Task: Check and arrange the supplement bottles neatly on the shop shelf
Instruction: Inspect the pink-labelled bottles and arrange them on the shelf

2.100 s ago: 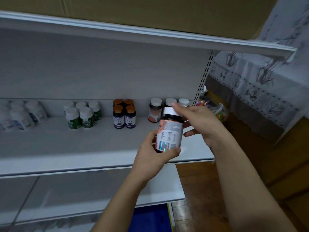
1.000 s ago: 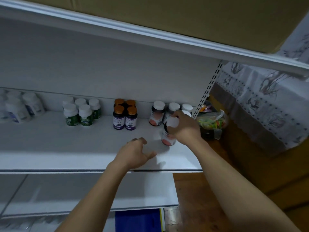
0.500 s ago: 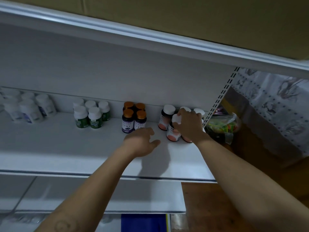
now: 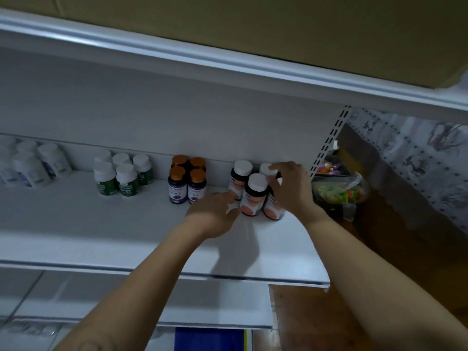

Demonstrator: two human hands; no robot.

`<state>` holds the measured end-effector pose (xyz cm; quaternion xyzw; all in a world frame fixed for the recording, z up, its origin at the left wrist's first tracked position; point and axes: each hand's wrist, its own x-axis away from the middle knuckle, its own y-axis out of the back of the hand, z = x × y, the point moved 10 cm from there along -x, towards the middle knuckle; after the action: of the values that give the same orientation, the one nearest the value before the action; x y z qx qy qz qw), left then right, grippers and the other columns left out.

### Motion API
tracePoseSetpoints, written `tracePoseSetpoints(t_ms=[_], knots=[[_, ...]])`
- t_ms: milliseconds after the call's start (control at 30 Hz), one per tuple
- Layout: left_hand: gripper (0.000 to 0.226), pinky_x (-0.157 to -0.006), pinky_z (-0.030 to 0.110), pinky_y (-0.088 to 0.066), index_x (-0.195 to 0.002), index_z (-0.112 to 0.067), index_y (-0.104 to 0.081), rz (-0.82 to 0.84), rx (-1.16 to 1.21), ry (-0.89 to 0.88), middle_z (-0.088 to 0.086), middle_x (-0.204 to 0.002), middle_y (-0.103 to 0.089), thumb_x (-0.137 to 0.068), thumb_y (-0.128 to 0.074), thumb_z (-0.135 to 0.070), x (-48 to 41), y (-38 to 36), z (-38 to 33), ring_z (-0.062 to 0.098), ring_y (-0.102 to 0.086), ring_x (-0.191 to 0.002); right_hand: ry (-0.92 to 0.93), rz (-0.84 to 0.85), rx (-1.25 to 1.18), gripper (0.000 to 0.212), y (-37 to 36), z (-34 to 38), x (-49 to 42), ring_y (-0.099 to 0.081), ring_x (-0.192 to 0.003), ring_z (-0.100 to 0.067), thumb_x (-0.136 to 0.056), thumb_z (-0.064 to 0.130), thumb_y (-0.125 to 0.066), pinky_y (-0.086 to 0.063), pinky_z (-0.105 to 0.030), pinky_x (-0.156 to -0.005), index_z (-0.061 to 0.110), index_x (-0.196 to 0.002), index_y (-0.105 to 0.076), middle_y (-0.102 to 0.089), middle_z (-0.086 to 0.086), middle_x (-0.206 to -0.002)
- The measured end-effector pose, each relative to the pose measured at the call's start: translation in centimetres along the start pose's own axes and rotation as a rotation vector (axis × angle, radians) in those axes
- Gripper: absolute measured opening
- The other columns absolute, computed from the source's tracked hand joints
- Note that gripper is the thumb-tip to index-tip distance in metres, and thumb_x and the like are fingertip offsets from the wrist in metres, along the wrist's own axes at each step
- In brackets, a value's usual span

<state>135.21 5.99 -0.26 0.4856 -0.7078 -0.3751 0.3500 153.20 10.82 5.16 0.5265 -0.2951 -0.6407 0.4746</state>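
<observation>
Several dark supplement bottles with white caps and pink labels stand in a cluster at the right end of the white shelf (image 4: 101, 224). The front-left bottle (image 4: 254, 196) stands free. My right hand (image 4: 291, 191) curls over the top of the front-right bottle (image 4: 273, 210), hiding its cap, and its fingertips touch the cap of the back-right bottle (image 4: 266, 168). My left hand (image 4: 215, 214) rests low on the shelf with relaxed fingers, just left of the cluster, beside the back-left bottle (image 4: 240, 176). It holds nothing.
Orange-capped purple-label bottles (image 4: 187, 183) stand left of the cluster, then green-label bottles (image 4: 121, 178) and white bottles (image 4: 30, 165) further left. A plastic bag of colourful items (image 4: 339, 193) sits beyond the shelf's right end. A cardboard box (image 4: 253, 21) lies on the shelf above.
The bottle I held in both hands was set down on the shelf among the pink-label bottles. My left hand let go and moved along the shelf toward the cluster. The view came closer.
</observation>
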Motion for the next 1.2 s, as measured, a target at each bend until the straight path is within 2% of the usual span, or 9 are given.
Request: tracePoseSetpoints(t_ms=[100, 200, 367, 433, 533, 700, 800, 1067, 1200], knots=[[0.044, -0.097, 0.032, -0.044, -0.139, -0.023, -0.044, -0.038, -0.005, -0.007, 0.001, -0.134, -0.053, -0.1, -0.044, -0.043, -0.3, 0.0, -2.0, 0.02, -0.052, -0.12, -0.044, 0.077, 0.045, 0.048, 1.1, -3.8, -1.1, -0.051, -0.12, -0.035, -0.087, 0.001, -0.056, -0.041, -0.041, -0.098, 0.019, -0.131, -0.057, -0.057, -0.012, -0.131], [0.041, -0.098, 0.033, -0.043, -0.136, -0.022, -0.047, -0.068, -0.028, 0.002, 0.002, -0.133, -0.054, -0.1, -0.046, -0.04, -0.8, -0.1, -3.6, 0.021, -0.052, -0.12, -0.048, 0.296, 0.145, 0.063, -0.4, -6.3, -1.9, -0.04, -0.129, -0.037, -0.086, 0.003, -0.055, -0.035, -0.046, -0.107, 0.023, -0.145, -0.04, -0.043, -0.013, -0.144], [0.036, -0.099, 0.037, -0.043, -0.132, -0.025, -0.05, -0.045, -0.03, 0.022, -0.001, -0.131, -0.055, -0.1, -0.045, -0.041, -1.5, -1.4, -6.0, 0.021, -0.053, -0.118, 0.066, 0.479, 0.248, 0.073, -3.4, -6.7, -1.6, -0.041, -0.128, -0.039, -0.089, 0.002, -0.05, -0.039, -0.047, -0.105, 0.028, -0.151, -0.021, -0.031, -0.017, -0.148], [0.037, -0.099, 0.038, -0.044, -0.132, -0.024, -0.049, -0.043, -0.023, 0.037, 0.0, -0.13, -0.056, -0.1, -0.044, -0.042, -1.4, -2.0, -6.4, 0.021, -0.053, -0.117, 0.083, 0.473, 0.239, 0.074, -3.8, -6.5, -1.9, -0.048, -0.119, -0.041, -0.09, 0.002, -0.05, -0.047, -0.046, -0.095, 0.029, -0.15, -0.018, -0.032, -0.019, -0.143], [0.043, -0.099, 0.037, -0.044, -0.136, -0.025, -0.045, -0.032, -0.031, 0.084, 0.0, -0.132, -0.056, -0.099, -0.042, -0.047, -1.0, -2.6, -6.4, 0.022, -0.053, -0.119, 0.088, 0.457, 0.279, 0.058, -3.6, -6.8, -2.9, -0.052, -0.108, -0.038, -0.092, 0.008, -0.052, -0.047, -0.045, -0.089, 0.025, -0.144, -0.031, -0.038, -0.017, -0.129], [0.045, -0.1, 0.037, -0.043, -0.137, -0.025, -0.045, -0.014, -0.092, 0.117, 0.001, -0.133, -0.056, -0.099, -0.043, -0.048, -1.0, -3.3, -6.5, 0.022, -0.053, -0.12, -0.015, 0.47, 0.2, 0.055, -3.2, -8.6, -3.2, -0.052, -0.108, -0.041, -0.09, 0.003, -0.056, -0.047, -0.04, -0.084, 0.013, -0.139, -0.035, -0.034, -0.022, -0.133], [0.05, -0.102, 0.038, -0.041, -0.138, -0.019, -0.043, 0.012, -0.121, 0.126, 0.002, -0.136, -0.053, -0.098, -0.044, -0.05, -0.9, -4.7, -7.3, 0.023, -0.051, -0.123, -0.083, 0.426, 0.096, 0.046, -2.8, -9.8, -2.2, -0.053, -0.109, -0.04, -0.089, 0.001, -0.057, -0.041, -0.035, -0.076, 0.004, -0.129, -0.036, -0.042, -0.024, -0.13], [0.055, -0.094, 0.04, -0.044, -0.132, -0.013, -0.041, -0.064, -0.166, 0.064, 0.006, -0.126, -0.056, -0.095, -0.049, -0.052, 0.3, -7.7, -11.0, 0.028, -0.053, -0.113, -0.286, 0.235, -0.284, 0.052, 2.0, -13.7, 4.2, -0.049, -0.122, -0.034, -0.089, 0.004, -0.059, -0.043, -0.035, -0.092, 0.011, -0.138, -0.042, -0.047, -0.017, -0.137], [0.058, -0.095, 0.044, -0.045, -0.138, -0.022, -0.04, -0.153, -0.074, -0.013, 0.005, -0.132, -0.055, -0.09, -0.057, -0.051, 1.9, -7.9, -13.5, 0.025, -0.052, -0.119, -0.331, 0.252, -0.508, 0.05, 4.5, -14.5, 6.8, -0.051, -0.124, -0.027, -0.091, 0.007, -0.061, -0.05, -0.026, -0.08, 0.023, -0.137, -0.047, -0.051, -0.005, -0.139]])
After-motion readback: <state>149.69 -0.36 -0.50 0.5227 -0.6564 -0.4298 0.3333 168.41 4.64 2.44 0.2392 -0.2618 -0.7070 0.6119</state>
